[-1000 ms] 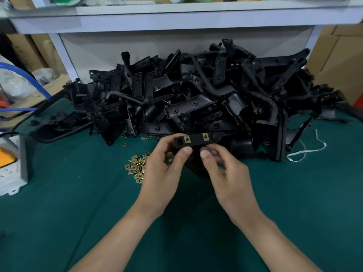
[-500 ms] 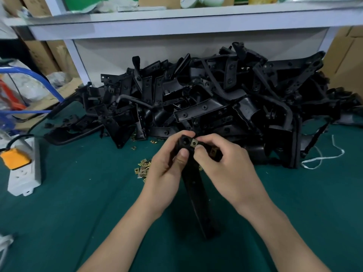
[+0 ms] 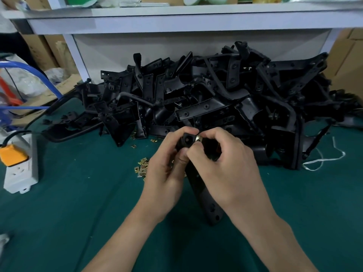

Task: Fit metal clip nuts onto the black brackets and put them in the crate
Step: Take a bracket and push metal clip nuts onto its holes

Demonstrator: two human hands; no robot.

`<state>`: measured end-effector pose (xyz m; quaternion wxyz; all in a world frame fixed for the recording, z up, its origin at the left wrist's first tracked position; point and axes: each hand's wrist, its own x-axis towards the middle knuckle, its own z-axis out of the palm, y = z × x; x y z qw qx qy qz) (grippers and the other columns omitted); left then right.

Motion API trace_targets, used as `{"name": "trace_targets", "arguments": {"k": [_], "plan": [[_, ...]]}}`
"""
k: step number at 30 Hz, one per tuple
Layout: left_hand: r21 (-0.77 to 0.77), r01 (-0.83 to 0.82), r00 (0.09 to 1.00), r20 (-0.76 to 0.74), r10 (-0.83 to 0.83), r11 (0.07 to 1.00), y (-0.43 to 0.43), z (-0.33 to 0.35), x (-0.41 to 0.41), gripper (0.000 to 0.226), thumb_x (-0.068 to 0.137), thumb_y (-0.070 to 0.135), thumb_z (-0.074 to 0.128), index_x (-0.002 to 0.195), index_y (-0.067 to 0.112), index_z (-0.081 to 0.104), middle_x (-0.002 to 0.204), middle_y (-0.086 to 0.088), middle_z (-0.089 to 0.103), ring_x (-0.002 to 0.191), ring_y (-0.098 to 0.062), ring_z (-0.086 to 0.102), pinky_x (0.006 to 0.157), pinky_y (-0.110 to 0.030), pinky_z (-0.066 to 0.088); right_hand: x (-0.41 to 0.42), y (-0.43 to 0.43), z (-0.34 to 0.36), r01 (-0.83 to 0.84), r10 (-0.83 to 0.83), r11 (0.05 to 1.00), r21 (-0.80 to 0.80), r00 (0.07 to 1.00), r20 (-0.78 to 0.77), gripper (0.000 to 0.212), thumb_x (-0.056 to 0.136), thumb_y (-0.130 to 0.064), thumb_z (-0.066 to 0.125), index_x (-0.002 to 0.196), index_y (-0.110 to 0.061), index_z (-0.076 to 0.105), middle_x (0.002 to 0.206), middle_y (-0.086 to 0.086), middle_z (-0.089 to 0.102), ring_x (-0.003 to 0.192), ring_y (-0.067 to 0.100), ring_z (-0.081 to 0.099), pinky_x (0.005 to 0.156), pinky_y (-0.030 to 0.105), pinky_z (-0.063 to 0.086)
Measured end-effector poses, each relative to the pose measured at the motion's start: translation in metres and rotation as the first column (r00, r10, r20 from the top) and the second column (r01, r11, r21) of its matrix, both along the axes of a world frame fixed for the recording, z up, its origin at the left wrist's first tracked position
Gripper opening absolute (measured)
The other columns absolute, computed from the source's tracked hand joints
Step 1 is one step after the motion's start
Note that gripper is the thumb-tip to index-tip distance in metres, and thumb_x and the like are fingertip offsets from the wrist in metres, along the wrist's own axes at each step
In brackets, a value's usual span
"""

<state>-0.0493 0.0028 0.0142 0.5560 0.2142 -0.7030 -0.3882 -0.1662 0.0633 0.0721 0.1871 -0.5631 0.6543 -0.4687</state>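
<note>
**Hands.** My left hand (image 3: 167, 173) grips the upper end of the held bracket (image 3: 208, 205), fingers curled round it and thumb on its near face. My right hand (image 3: 225, 169) pinches a clip nut (image 3: 198, 138) at the top edge of the held bracket, just beside a round hole.

**Position.** The lower end of the held bracket points toward me, low over the desk (image 3: 78, 213). I cannot tell whether it touches.

**Hazards.**
1. Skewed seating. The clip nut appears only partly on. If I push off-axis, its thread may sit beside the hole rather than over it.
2. Loss of the part. A slip of the pinch would probably drop the clip nut among the loose clip nuts (image 3: 142, 166) left of the held bracket, or under the bracket pile (image 3: 216, 99) behind it.
3. Pivoting. Both hands hold the upper end only, so a hard push may swing the lower end.
4. Hidden area. My right hand covers the bracket face beneath it, so I cannot confirm any other nut there.
5. The crate is not in view.
</note>
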Motion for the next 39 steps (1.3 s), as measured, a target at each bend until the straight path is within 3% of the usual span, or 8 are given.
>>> {"name": "trace_targets", "arguments": {"k": [5, 9, 19, 25, 27, 30, 33, 39], "plan": [[-0.016, -0.023, 1.0, 0.012, 0.023, 1.0, 0.001, 0.001, 0.0, 0.038, 0.101, 0.007, 0.047, 0.127, 0.032, 0.058, 0.101, 0.004, 0.064, 0.085, -0.009, 0.058, 0.079, -0.019, 0.043, 0.0, 0.0, 0.014, -0.035, 0.03, 0.994, 0.108, 0.998, 0.046, 0.017, 0.083, -0.049, 0.057, 0.087, -0.032, 0.061, 0.063, -0.012, 0.054, 0.057, 0.004, 0.045, 0.054, 0.019, 0.032], [-0.016, -0.011, 1.0, -0.006, 0.011, 1.0, 0.003, 0.001, 0.0, 0.034, 0.1, 0.012, 0.048, 0.127, 0.031, 0.059, 0.104, -0.006, 0.064, 0.085, -0.015, 0.06, 0.077, -0.021, 0.045, 0.003, 0.0, 0.019, -0.041, 0.035, 0.99, 0.133, 0.998, 0.047, 0.016, 0.084, -0.045, 0.058, 0.086, -0.029, 0.06, 0.071, -0.008, 0.06, 0.06, 0.006, 0.048, 0.055, 0.018, 0.032], [-0.041, -0.046, 0.999, 0.015, 0.046, 0.998, 0.003, -0.001, 0.002, 0.04, 0.099, 0.0, 0.046, 0.126, 0.028, 0.06, 0.109, -0.003, 0.064, 0.091, -0.018, 0.063, 0.078, -0.022, 0.046, 0.003, 0.002, 0.02, -0.043, 0.04, 0.992, 0.119, 0.999, 0.031, 0.012, 0.084, -0.042, 0.06, 0.087, -0.03, 0.062, 0.068, -0.009, 0.058, 0.049, 0.001, 0.048, 0.043, 0.01, 0.035], [-0.067, -0.062, 0.998, 0.028, 0.064, 0.996, 0.004, 0.001, 0.003, 0.041, 0.101, 0.003, 0.045, 0.127, 0.032, 0.058, 0.114, 0.003, 0.065, 0.099, -0.02, 0.064, 0.083, -0.024, 0.049, -0.001, 0.0, 0.017, -0.074, 0.076, 0.995, 0.066, 0.997, -0.032, 0.016, 0.084, -0.045, 0.059, 0.093, -0.032, 0.063, 0.072, -0.011, 0.061, 0.058, -0.004, 0.055, 0.049, 0.01, 0.04], [-0.054, -0.052, 0.997, 0.056, 0.055, 0.997, 0.002, 0.002, 0.007, 0.039, 0.103, 0.005, 0.046, 0.128, 0.034, 0.055, 0.111, 0.011, 0.065, 0.097, -0.015, 0.064, 0.083, -0.024, 0.051, -0.007, 0.001, 0.012, -0.131, 0.134, 0.989, 0.063, 0.989, -0.056, 0.026, 0.086, -0.049, 0.056, 0.107, -0.035, 0.062, 0.094, -0.016, 0.063, 0.087, -0.006, 0.06, 0.07, 0.015, 0.051], [-0.054, -0.032, 0.992, 0.119, 0.038, 0.998, -0.001, 0.005, 0.012, 0.027, 0.105, 0.022, 0.05, 0.127, 0.037, 0.051, 0.108, 0.015, 0.064, 0.095, -0.01, 0.063, 0.082, -0.019, 0.05, -0.02, 0.004, 0.003, -0.191, 0.198, 0.98, 0.063, 0.972, -0.126, 0.038, 0.093, -0.048, 0.053, 0.13, -0.043, 0.051, 0.123, -0.023, 0.054, 0.117, -0.002, 0.051, 0.098, 0.021, 0.047], [-0.039, -0.055, 0.989, 0.138, 0.06, 0.998, -0.002, 0.007, 0.014, 0.027, 0.101, 0.03, 0.056, 0.124, 0.041, 0.05, 0.107, 0.015, 0.064, 0.098, -0.011, 0.063, 0.084, -0.019, 0.05, -0.028, 0.004, -0.003, -0.219, 0.226, 0.974, 0.057, 0.953, -0.201, 0.038, 0.097, -0.042, 0.056, 0.133, -0.048, 0.047, 0.121, -0.028, 0.049, 0.118, -0.012, 0.042, 0.093, 0.001, 0.033], [-0.075, -0.09, 0.98, 0.174, 0.102, 0.993, -0.003, 0.011, 0.019, 0.028, 0.098, 0.032, 0.059, 0.122, 0.046, 0.051, 0.109, 0.016, 0.065, 0.101, -0.013, 0.064, 0.085, -0.015, 0.048, -0.025, -0.005, -0.009, -0.2, 0.199, 0.98, 0.02, 0.951, -0.237, 0.036, 0.099, -0.034, 0.057, 0.134, -0.042, 0.052, 0.108, -0.032, 0.045, 0.111, -0.013, 0.042, 0.089, -0.001, 0.032]]}}
